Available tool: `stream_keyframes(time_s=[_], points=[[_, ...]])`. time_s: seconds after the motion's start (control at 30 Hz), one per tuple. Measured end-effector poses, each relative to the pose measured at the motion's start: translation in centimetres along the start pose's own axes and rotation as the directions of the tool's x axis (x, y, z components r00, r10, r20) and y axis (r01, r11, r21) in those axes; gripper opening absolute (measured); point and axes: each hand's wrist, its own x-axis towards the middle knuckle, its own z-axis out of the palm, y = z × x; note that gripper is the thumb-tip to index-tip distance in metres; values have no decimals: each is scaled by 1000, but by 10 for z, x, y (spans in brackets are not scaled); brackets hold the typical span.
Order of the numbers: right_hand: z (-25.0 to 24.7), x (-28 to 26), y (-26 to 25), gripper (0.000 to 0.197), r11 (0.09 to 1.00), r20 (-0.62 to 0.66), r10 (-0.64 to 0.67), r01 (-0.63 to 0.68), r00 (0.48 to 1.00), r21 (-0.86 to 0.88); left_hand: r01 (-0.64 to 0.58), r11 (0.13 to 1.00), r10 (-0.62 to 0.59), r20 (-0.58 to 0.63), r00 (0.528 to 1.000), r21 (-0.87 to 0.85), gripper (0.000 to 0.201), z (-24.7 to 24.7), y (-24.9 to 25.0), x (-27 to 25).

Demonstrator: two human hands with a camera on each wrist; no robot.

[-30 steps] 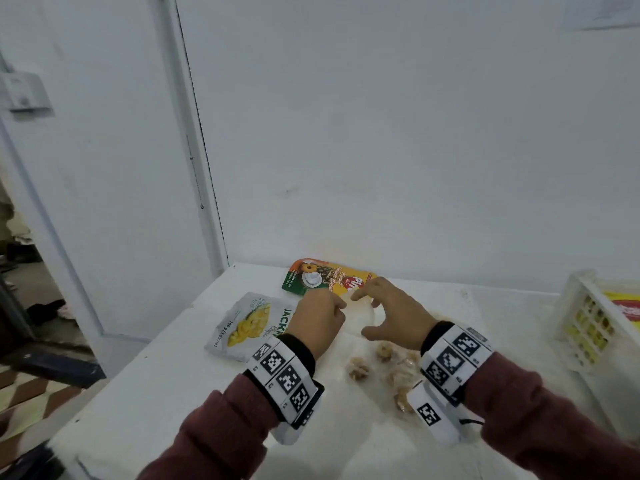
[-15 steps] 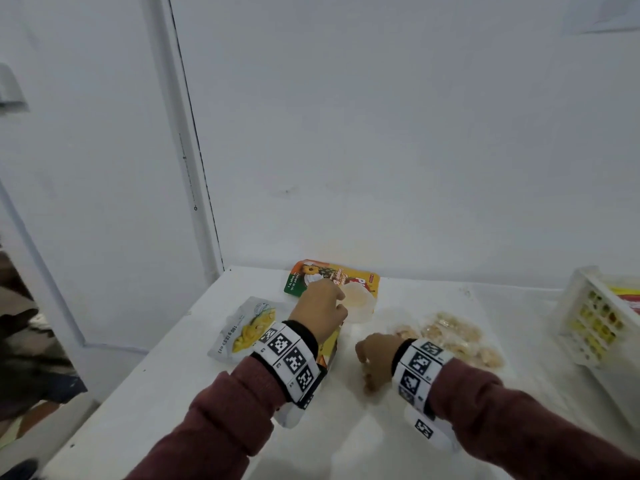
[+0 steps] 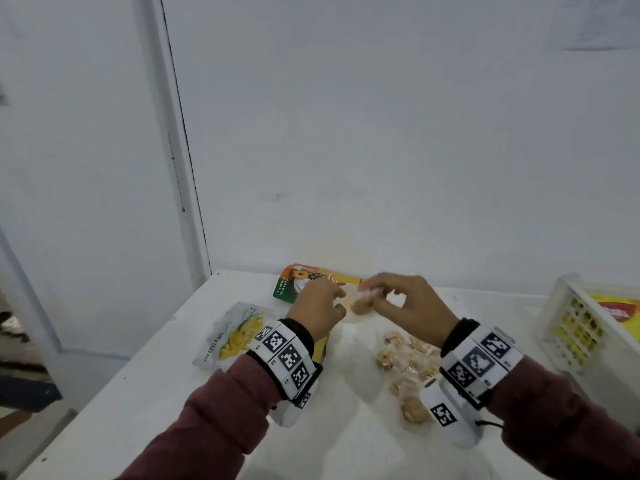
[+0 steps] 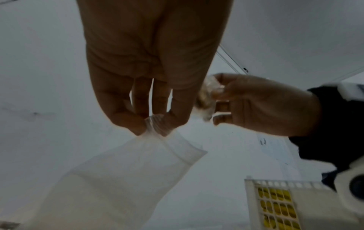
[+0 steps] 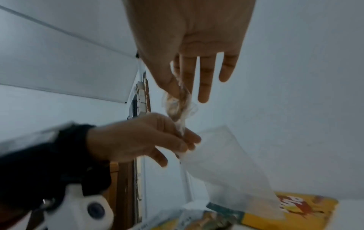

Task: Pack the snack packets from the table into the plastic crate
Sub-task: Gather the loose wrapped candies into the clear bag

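My left hand (image 4: 145, 93) pinches a clear plastic bag (image 4: 122, 168) open; my right hand (image 3: 405, 306) pinches one wrapped snack (image 3: 363, 299) above it. Wrapped pieces (image 3: 408, 362) and printed packets (image 3: 239, 334) remain on the white table (image 3: 156, 393); the white slatted plastic crate (image 3: 568, 320) already holds a yellow packet (image 3: 620, 311).

Plain indoor room: bare white walls (image 3: 381, 133), white table (image 3: 166, 393), doorway (image 3: 20, 323)

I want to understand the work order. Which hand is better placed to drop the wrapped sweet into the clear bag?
The right hand. It already pinches the wrapped sweet just above the clear bag, while the left hand is busy pinching the bag's rim, probably holding it open.
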Motion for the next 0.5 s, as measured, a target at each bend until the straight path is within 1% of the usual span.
stream_keyframes(time_s=[0.03,0.07,0.1,0.13,0.2,0.27,0.3,0.33,0.37,0.4,0.43,0.47,0.5], points=[[-2,2,2,15,1000,-64,-19,18,998,-11,0,1000,0,-1,1000,-10,29,0,2,1],[-1,4,7,20,998,-94,-30,25,995,-54,0,1000,0,-3,1000,-24,27,-1,5,2],[0,6,13,20,991,-101,-27,14,994,-130,-2,999,2,-3,1000,-40,27,-1,7,3],[2,7,22,18,973,-89,-30,8,996,-232,-5,998,5,-1,1000,-63,27,-1,9,4],[5,6,32,15,898,-31,-44,26,999,-439,-5,990,7,10,1000,-143,30,1,13,5],[6,4,36,21,813,28,-58,63,998,-578,5,972,3,36,999,-236,33,4,17,5],[5,4,36,28,791,57,-54,77,997,-607,10,962,2,45,999,-272,31,5,19,4],[3,4,37,35,782,87,-43,88,995,-617,16,957,-2,47,999,-289,30,6,21,4],[0,3,38,38,787,118,-48,110,992,-606,21,955,-9,43,999,-294,28,7,22,3],[-2,1,41,35,811,122,-80,135,989,-569,28,956,-18,36,999,-291,28,8,22,4],[-4,-2,43,29,845,77,-129,150,989,-513,34,960,-27,29,999,-279,28,9,22,4],[-7,-5,44,22,890,-7,-153,135,988,-435,40,963,-35,23,999,-266,30,11,22,3],[-12,-9,45,21,937,-86,-114,78,990,-339,45,965,-42,18,999,-257,32,12,21,4]])
